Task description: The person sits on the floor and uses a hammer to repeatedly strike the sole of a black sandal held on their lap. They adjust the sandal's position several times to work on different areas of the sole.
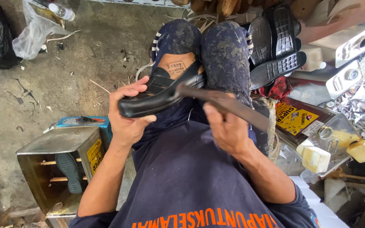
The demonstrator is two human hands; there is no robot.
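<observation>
Left hand: the left hand [125, 112] is curled around the toe end of a black leather strapped sandal [159, 95], thumb under the sole, fingers over the upper.
Right hand: the right hand [229, 126] is closed about the handle end of a long, flat, dark metal blade [222, 103]; the blade's tip meets the sandal near its heel.
Sandal, position: held in the air above the lap, just before the knees in stained dark blue trousers [224, 55]; tan insole facing up.
Sandal, handling: judged light; the sole looks firm yet somewhat flexible, the straps soft, the polished upper perhaps slippery. The toe and sole edge seem the surest places to grip.
Blade, handling: judged stiff and possibly sharp; best taken by the handle end only.
Left of the person: an open square metal tin [58, 169] lying on its side on the concrete floor [64, 80], a dark sole inside.
Right of the person: a flat metal can with a yellow label [305, 124], pale yellow blocks [317, 158] just beside it.
Beyond the knees: black moulded rubber soles [275, 46] stacked.
</observation>
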